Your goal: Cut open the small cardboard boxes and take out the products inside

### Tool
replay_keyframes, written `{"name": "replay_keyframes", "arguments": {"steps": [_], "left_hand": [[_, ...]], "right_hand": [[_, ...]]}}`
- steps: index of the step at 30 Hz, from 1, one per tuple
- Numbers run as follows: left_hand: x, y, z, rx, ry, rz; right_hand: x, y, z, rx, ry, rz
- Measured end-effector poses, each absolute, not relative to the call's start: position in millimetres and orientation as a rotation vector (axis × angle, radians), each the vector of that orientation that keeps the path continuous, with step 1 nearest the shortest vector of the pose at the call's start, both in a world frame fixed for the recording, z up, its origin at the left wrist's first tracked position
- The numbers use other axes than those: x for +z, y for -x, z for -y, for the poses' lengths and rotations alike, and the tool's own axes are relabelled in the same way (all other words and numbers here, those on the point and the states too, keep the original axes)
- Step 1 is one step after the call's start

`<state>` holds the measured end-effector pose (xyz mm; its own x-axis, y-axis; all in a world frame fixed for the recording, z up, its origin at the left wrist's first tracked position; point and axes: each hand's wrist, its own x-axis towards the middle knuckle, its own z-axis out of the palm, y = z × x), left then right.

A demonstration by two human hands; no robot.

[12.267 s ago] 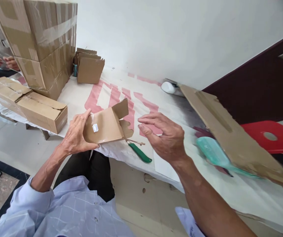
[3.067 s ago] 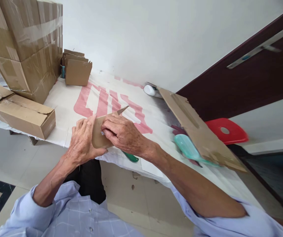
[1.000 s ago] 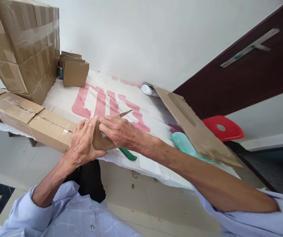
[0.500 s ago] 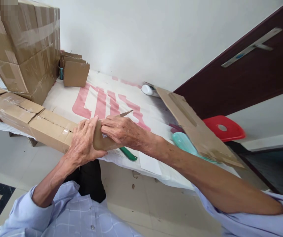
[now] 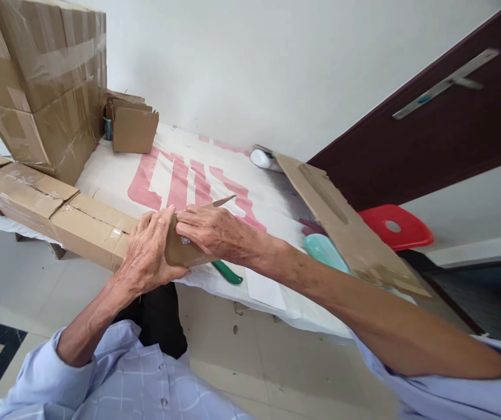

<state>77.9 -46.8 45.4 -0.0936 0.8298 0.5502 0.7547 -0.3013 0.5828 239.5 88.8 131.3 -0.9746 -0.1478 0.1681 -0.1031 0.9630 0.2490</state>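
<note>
A small brown cardboard box point(image 5: 189, 252) sits between my two hands near the table's front edge, with a pointed flap sticking up at its far right. My left hand point(image 5: 149, 251) grips its left side, thumb along the near bottom edge. On its upper face, beside a small white label point(image 5: 185, 240), my right hand point(image 5: 209, 232) presses with fingers curled together; whether they pinch anything is hidden. A green curved handle point(image 5: 227, 272) pokes out from beneath the box. A row of taped cartons point(image 5: 90, 224) runs leftward from my left hand.
Stacked large cartons point(image 5: 58, 87) stand at the left. Cardboard pieces point(image 5: 135, 129) lean near the wall. To the right are a white bottle point(image 5: 260, 158), a cardboard sheet point(image 5: 333, 216), a teal case point(image 5: 325, 252), white paper point(image 5: 264, 289) and a red stool point(image 5: 396, 227).
My right hand has shifted slightly left across the box, and its forearm has dipped a little. My left hand keeps its place.
</note>
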Motion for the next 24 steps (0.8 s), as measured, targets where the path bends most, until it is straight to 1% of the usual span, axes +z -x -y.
{"name": "replay_keyframes", "arguments": {"steps": [12, 17, 24], "left_hand": [[44.5, -76.7, 47.0, 1.347, -2.049, -1.812], [44.6, -76.9, 47.3, 1.344, -2.064, -1.821], [44.9, -76.9, 47.4, 1.330, -2.075, -1.838]], "right_hand": [[127.4, -238.9, -85.0, -0.540, -0.219, 2.879], [130.0, -241.6, -86.7, -0.505, -0.245, 2.820], [132.0, -240.6, -89.3, -0.428, -0.214, 2.914]]}}
